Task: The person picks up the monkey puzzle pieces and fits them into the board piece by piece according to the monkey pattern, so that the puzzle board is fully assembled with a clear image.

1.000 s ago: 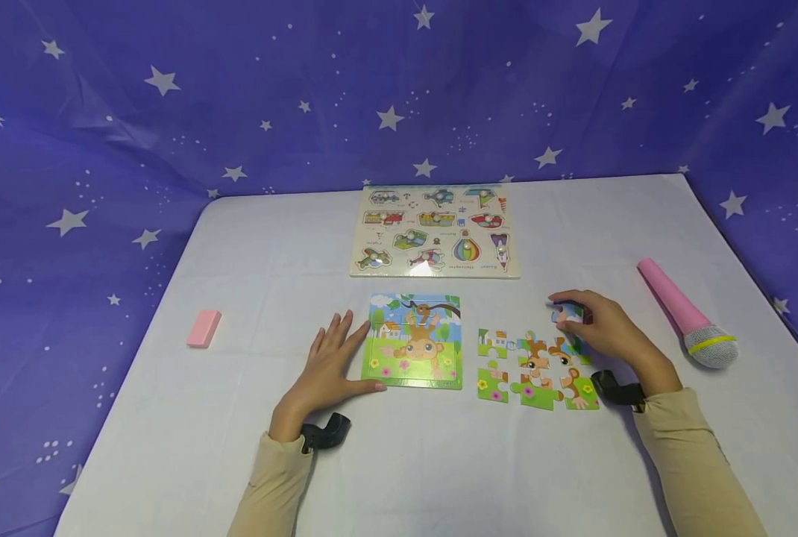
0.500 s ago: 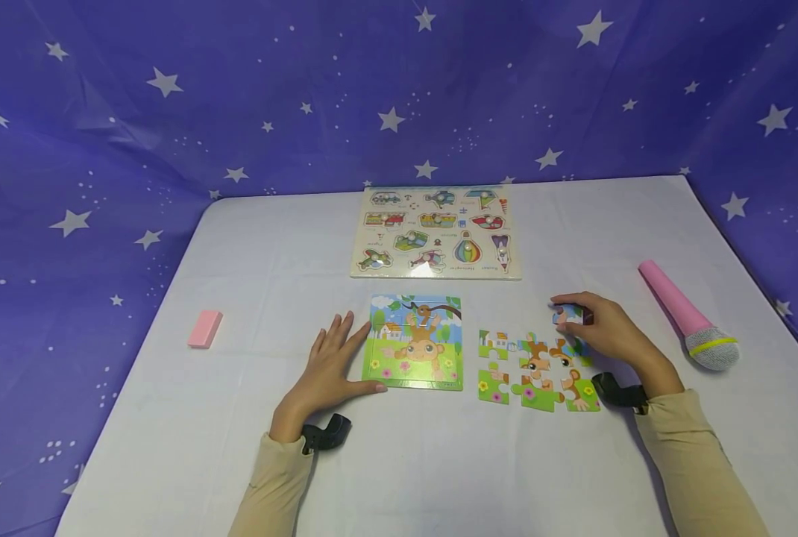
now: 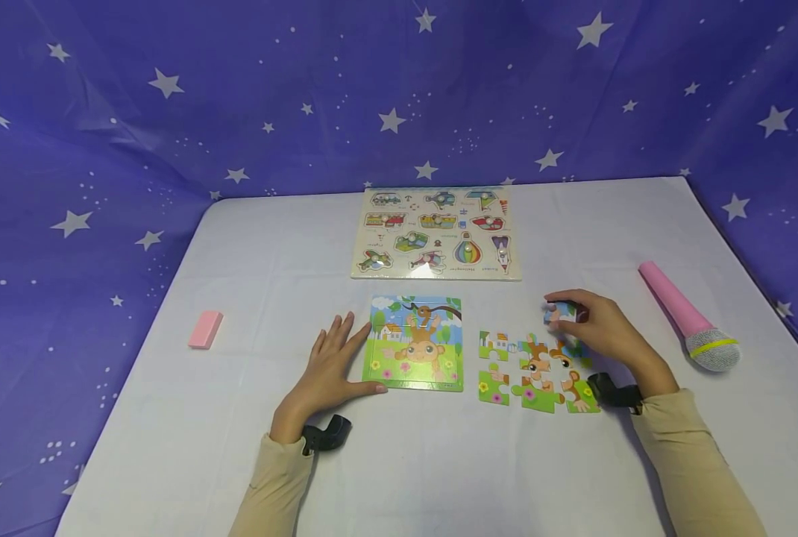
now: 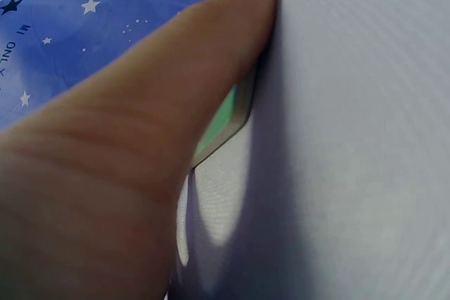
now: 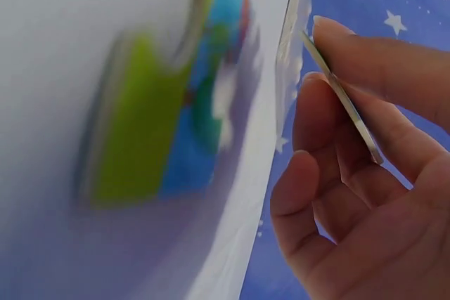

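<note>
My right hand (image 3: pixel 603 324) pinches a blue jigsaw piece (image 3: pixel 559 312) between thumb and fingers, above the far end of a group of loose jigsaw pieces (image 3: pixel 538 399). Edge-on, the thin held piece (image 5: pixel 344 103) shows in the right wrist view, clear of a green and blue piece (image 5: pixel 137 138) on the cloth. My left hand (image 3: pixel 328 373) lies with fingers spread beside the square monkey picture board (image 3: pixel 388 365). Its index fingertip is at the board's left edge and its thumb along the near left corner. The left wrist view shows that thumb (image 4: pixel 162 82) against the board's green edge.
A wooden vehicle peg puzzle (image 3: pixel 406 267) in clear wrap lies at the back of the white-clothed table. To the right is a pink toy microphone (image 3: pixel 687 313), and at the left a pink block (image 3: pixel 205 330). A starry purple cloth (image 3: pixel 345 89) hangs behind.
My right hand has moved slightly left and up with the jigsaw piece, which shows more of its face. The left hand and the monkey board have stayed in place.
</note>
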